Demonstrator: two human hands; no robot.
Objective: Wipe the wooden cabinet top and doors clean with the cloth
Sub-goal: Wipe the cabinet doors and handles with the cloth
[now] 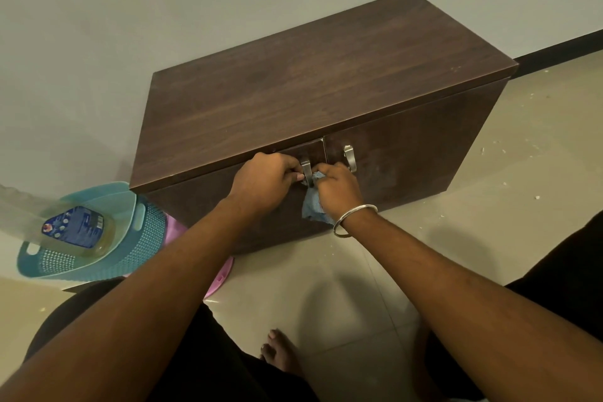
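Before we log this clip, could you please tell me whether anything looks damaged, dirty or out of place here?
Pale crumbs and flakes litter the beige tiled floor right of the dark brown wooden cabinet, and its right door shows dusty smudges. Nothing looks damaged or spilled.

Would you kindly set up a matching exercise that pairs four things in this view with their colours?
Things:
1. cloth
2. basket
3. cabinet
4. right door handle

Colours:
A. dark brown
B. silver metal
C. pale blue, held in the right hand
D. turquoise

Pairs: 1-C, 2-D, 3-A, 4-B
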